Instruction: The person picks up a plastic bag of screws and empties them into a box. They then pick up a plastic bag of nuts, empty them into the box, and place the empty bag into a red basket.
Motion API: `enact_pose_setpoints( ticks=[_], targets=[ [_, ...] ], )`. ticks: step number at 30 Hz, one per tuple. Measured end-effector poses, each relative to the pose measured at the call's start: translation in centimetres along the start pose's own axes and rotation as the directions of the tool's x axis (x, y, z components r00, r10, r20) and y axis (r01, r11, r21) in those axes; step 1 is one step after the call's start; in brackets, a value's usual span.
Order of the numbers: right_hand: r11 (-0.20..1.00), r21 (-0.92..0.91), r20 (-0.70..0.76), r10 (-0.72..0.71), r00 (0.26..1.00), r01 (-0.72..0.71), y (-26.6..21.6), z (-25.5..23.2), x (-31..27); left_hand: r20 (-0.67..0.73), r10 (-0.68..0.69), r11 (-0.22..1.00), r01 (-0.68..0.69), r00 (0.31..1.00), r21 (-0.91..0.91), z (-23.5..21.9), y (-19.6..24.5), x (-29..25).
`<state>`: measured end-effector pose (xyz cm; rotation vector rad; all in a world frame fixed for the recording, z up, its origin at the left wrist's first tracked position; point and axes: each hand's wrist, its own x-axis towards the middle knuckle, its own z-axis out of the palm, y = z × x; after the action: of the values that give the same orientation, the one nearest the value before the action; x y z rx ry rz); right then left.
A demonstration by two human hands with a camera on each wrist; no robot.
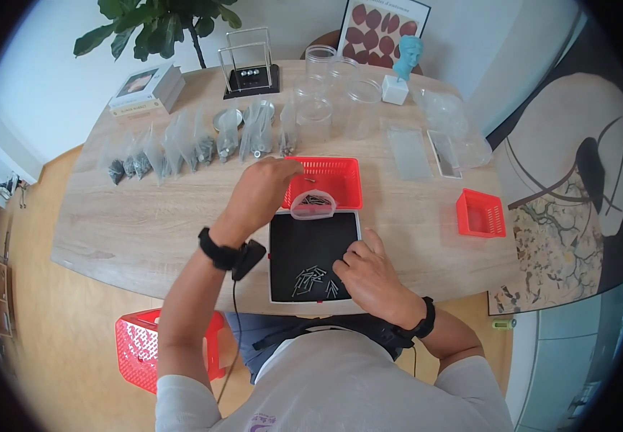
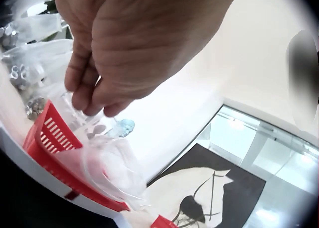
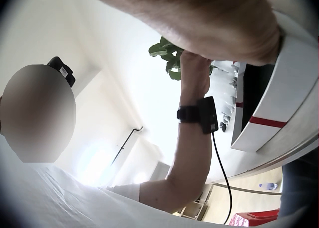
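Observation:
My left hand (image 1: 264,189) is at the left side of a red basket (image 1: 351,183), its bent fingertips close together in the left wrist view; whether they pinch anything I cannot tell. An open-mouthed clear bag (image 1: 313,213) with dark screws leans at the basket's front. One small screw (image 1: 310,180) shows against the basket. Below the basket lies a black-floored white tray (image 1: 311,248), with loose screws (image 1: 310,279) near its front. My right hand (image 1: 375,279) lies across the tray's right rim, fingers bent; its grip is hidden.
Filled clear bags (image 1: 203,144) stand in a row at the back left. Behind are clear jars (image 1: 318,108), a ball-cradle ornament (image 1: 250,78), books (image 1: 146,90) and a blue bust (image 1: 407,57). Flat bags (image 1: 408,153) and a smaller red basket (image 1: 480,214) are on the right.

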<state>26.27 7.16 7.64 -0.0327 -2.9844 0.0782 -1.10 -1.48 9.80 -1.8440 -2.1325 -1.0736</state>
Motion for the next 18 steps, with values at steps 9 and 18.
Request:
enact_pose_setpoints(
  ticks=[9,18],
  targets=[
    [0.989,0.149,0.011,-0.011,1.000,0.009,0.7,0.6,-0.2,0.544,0.166,0.943,-0.294,0.822,0.156,5.2,-4.3,5.1],
    [0.995,0.098,-0.084,0.027,0.996,-0.019,0.5,1.9,-0.5,0.690,0.233,0.805,-0.534,0.685,0.258,7.0,-5.0,5.3]
  ],
)
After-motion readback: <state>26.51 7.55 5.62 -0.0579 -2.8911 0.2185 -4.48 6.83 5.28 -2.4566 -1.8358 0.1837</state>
